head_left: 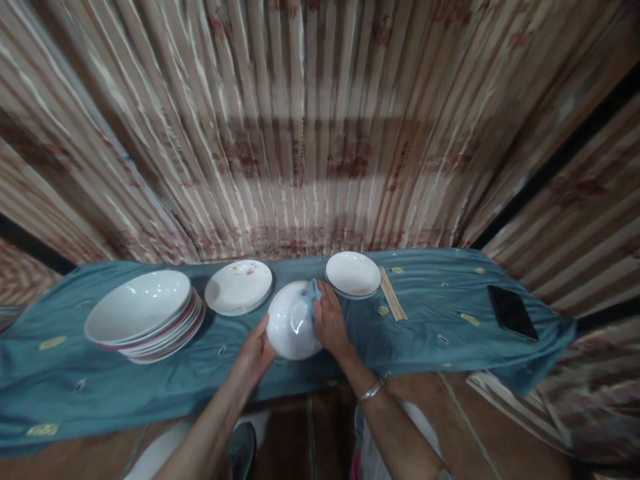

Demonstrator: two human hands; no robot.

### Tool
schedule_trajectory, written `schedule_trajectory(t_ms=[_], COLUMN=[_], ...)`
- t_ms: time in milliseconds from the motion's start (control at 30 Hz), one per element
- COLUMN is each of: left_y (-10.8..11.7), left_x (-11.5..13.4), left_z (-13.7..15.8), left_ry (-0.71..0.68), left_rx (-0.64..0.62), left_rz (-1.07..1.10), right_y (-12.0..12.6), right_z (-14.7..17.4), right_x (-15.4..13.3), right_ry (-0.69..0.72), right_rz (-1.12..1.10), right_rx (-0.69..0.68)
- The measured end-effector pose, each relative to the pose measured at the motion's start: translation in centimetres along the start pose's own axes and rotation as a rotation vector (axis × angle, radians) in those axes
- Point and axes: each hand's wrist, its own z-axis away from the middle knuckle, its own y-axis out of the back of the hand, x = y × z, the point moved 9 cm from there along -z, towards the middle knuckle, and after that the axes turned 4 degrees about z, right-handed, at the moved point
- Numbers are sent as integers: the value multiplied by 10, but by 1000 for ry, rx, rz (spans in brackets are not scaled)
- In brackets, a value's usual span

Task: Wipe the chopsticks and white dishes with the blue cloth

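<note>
A white plate [291, 323] is held up over the middle of the table, tilted toward me. My left hand [257, 348] grips its left rim. My right hand [330, 319] presses a light blue cloth [313, 293] against the plate's right side. Behind and to the left lie small white plates with a floral print [237, 288]. Behind and to the right, white dishes [353, 273] sit stacked, with several chopsticks [393, 293] beside them.
A tall stack of large white bowls and plates [143, 310] stands at the table's left. A black phone [512, 312] lies at the right. The table wears a teal cloth [430, 340], and a pleated curtain [310, 133] hangs behind it.
</note>
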Motion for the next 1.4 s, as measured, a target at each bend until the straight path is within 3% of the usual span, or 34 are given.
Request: schedule_trajectory(t_ms=[300,600,767,1000,1400], left_y=[0,-5,-8,-12,-26], left_x=[-3,-11,-10,-3,-9], left_z=[-6,-12,-12,-8,-2], left_ry=[53,111,86,-48,-86], left_rx=[-26,-143,-140,-104,-175], left_rz=[27,51,40,-2,-64], right_y=[-6,-6,-7,-3,24], right_z=[35,53,45,23,-17], right_x=[-2,-42,-60,-82,-53], right_ry=[8,151,222,283,113], right_rz=[80,153,180,237,285], right_rx=[-66,-155,-202,-141,28])
